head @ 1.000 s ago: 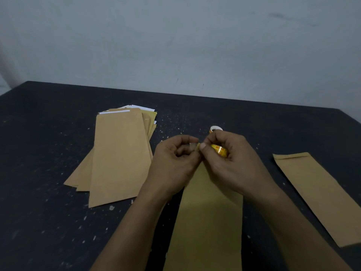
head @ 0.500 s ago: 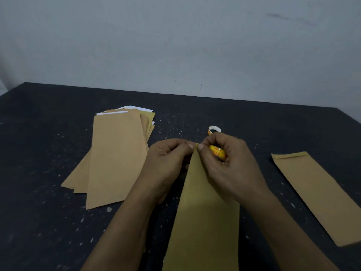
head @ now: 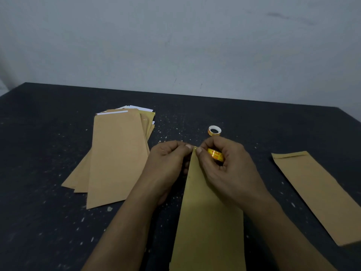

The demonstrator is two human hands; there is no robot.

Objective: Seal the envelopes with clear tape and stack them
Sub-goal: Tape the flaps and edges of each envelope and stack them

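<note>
A long brown envelope [head: 209, 222] stands tilted in front of me, its far end lifted off the table. My left hand [head: 168, 165] pinches that far end from the left. My right hand [head: 224, 169] pinches it from the right and also holds a small yellow tape roll [head: 215, 154] in its fingers. Whether a strip of tape is on the envelope is too fine to see. A second small tape roll [head: 214, 130] lies on the table just beyond my hands. A fanned pile of brown envelopes [head: 115, 157] lies to the left.
One single brown envelope [head: 320, 194] lies flat at the right, reaching toward the table's right edge. The dark table [head: 48, 133] is speckled with pale scraps. A plain grey wall [head: 175, 45] stands behind the table's far edge.
The envelope's far end has risen between my fingers and now stands up edge-on. Both hands stay together at that end. The view has shifted slightly.
</note>
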